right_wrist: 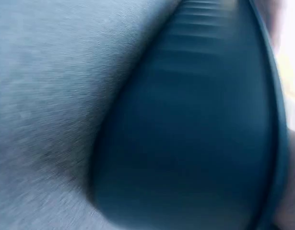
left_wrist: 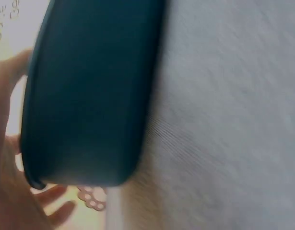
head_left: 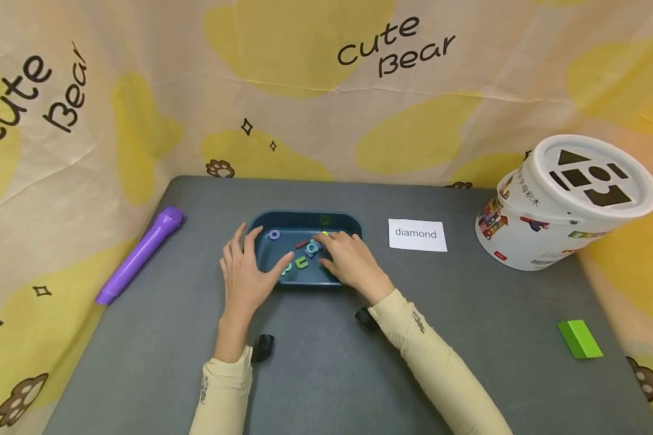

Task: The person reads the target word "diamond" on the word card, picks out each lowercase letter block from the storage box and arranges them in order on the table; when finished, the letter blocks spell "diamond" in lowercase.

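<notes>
Several small plastic letters lie in a dark teal tray (head_left: 291, 280). They include a purple-blue o (head_left: 269, 234), a green u-shaped letter (head_left: 302, 263), light-blue letters (head_left: 312, 248) and a red stick-like piece (head_left: 302, 244). At the tray's left end is my left hand (head_left: 245, 275), fingers spread by the rim and thumb over a pale-teal letter (head_left: 288, 268). My right hand (head_left: 354, 257) reaches over the right side into the tray. Its index fingertip is by a partly hidden yellow piece (head_left: 324, 233), with the thumb apart. Both wrist views show mainly the tray's outer wall (left_wrist: 89, 96).
A white card (head_left: 417, 241) reading "diamond" lies right of the tray. Farther right stand a white bucket (head_left: 544, 235) with a shape-slotted lid and a green block (head_left: 580, 339). On the left lies a purple stick (head_left: 138, 257). A printed cloth (head_left: 288, 121) hangs behind the grey table (head_left: 315, 374).
</notes>
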The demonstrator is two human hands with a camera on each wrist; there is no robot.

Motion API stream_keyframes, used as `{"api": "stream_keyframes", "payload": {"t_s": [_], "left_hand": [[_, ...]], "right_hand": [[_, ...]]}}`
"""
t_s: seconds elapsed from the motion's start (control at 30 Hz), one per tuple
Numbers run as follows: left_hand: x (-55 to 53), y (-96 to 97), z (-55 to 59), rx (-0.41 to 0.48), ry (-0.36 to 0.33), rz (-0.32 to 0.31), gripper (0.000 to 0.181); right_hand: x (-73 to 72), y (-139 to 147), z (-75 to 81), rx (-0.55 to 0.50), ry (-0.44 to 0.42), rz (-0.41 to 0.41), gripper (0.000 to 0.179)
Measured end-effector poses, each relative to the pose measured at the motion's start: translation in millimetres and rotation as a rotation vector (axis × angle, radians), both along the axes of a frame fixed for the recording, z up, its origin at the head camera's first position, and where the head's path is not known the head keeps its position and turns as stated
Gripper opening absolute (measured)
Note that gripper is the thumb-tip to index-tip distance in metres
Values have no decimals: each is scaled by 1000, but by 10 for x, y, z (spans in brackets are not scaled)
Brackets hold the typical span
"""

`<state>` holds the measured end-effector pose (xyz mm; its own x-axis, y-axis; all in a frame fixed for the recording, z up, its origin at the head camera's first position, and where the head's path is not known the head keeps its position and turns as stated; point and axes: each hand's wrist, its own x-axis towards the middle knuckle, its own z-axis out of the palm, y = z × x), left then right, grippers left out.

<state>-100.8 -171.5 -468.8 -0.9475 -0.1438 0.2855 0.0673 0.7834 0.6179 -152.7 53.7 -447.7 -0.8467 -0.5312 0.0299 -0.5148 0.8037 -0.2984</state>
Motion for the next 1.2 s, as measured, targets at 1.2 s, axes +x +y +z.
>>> {"api": "stream_keyframes", "payload": {"t_s": [1.2], "left_hand": [[-12, -39, -8, 14, -352, 56, 134]], "right_hand": [[164, 600, 96, -378, 122, -15, 29]]}}
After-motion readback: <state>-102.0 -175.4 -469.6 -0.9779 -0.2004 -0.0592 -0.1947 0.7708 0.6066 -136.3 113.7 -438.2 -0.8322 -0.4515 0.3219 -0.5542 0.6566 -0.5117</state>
